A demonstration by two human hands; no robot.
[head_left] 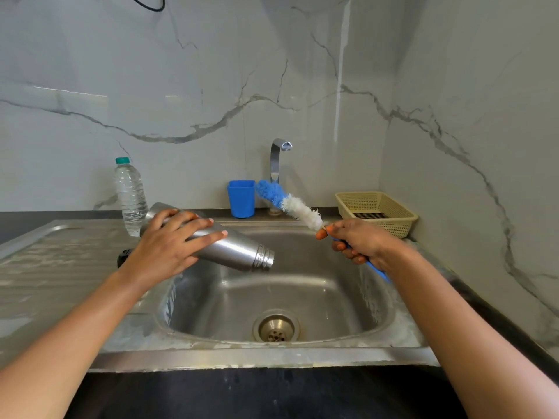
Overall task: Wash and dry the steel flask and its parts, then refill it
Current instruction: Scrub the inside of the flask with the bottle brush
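My left hand [169,243] grips the steel flask [239,249] around its body. The flask is tilted over the left side of the sink [272,355], its open threaded mouth pointing down and to the right. My right hand [360,241] holds the blue handle of a bottle brush [290,204]. Its blue and white bristle head points up and left, towards the tap [276,158], apart from the flask's mouth. A small black part [123,257] lies on the drainboard, half hidden behind my left wrist.
A clear water bottle [130,196] with a green cap stands on the drainboard behind the flask. A blue cup [241,198] stands beside the tap. A beige plastic basket [376,211] sits at the back right corner. Marble walls close in behind and to the right.
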